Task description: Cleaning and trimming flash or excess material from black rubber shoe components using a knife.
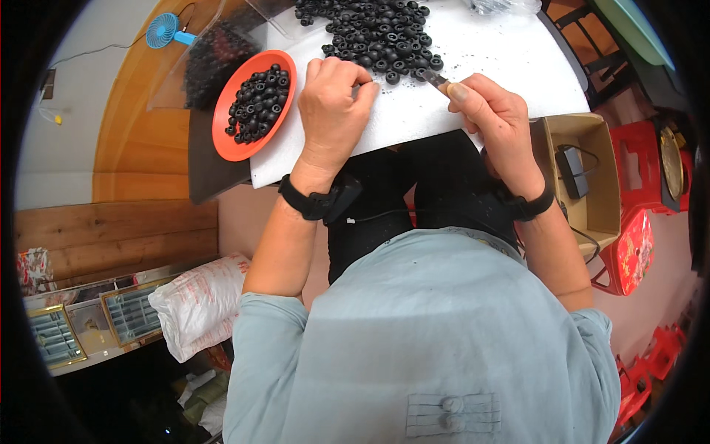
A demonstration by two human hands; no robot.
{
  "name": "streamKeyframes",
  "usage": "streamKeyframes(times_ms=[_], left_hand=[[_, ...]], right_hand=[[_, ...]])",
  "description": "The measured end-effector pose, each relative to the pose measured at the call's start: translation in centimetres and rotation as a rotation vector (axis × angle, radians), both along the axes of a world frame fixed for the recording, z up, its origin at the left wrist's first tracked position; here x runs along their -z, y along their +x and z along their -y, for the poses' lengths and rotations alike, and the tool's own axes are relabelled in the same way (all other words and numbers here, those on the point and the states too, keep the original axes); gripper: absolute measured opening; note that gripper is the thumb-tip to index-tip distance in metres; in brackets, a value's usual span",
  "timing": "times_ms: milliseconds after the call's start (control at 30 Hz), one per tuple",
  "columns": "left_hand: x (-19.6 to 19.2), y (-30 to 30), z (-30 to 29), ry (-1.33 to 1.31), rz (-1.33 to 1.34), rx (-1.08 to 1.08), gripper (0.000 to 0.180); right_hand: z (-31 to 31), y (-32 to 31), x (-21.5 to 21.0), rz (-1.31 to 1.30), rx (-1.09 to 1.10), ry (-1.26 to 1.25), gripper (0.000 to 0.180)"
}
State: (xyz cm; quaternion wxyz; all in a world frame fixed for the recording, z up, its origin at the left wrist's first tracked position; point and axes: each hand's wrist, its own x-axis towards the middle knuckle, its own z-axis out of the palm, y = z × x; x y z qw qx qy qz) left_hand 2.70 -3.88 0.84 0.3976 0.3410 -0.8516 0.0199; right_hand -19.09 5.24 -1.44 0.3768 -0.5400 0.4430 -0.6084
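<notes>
A large heap of small round black parts with holes (381, 33) lies on the white work surface (518, 55). My right hand (497, 115) grips a small knife (438, 80) by its light-coloured handle. Its blade points left and reaches the near edge of the heap, by one of the black parts. On the left, my left hand (330, 100) is closed, with its fingers curled under and the thumb alongside. Whatever it may hold is hidden. Right beside it stands an orange-red plate (225, 132) holding many similar black parts (259, 103).
Behind the plate sits a clear plastic bag with dark contents (222, 55), near a small blue fan (163, 29). A cardboard box (603, 177) with a black adapter (572, 170) is at the right, next to red stools (636, 163). A white sack (200, 303) lies lower left.
</notes>
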Motion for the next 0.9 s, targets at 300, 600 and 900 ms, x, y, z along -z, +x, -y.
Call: streamKeyframes(times_ms=[300, 600, 900], left_hand=[[-0.6, 0.3, -1.4, 0.077, 0.011, -0.028, 0.014], [-1.0, 0.7, -2.0, 0.201, 0.052, 0.025, 0.013], [-0.5, 0.7, -2.4, 0.016, 0.169, 0.035, 0.013]], right_hand=[[0.0, 0.1, 0.1, -0.071, 0.046, 0.001, 0.031], [-0.1, 0.4, 0.1, -0.068, 0.046, -0.042, 0.031], [-0.2, 0.9, -1.5, -0.405, 0.162, -0.063, 0.029]])
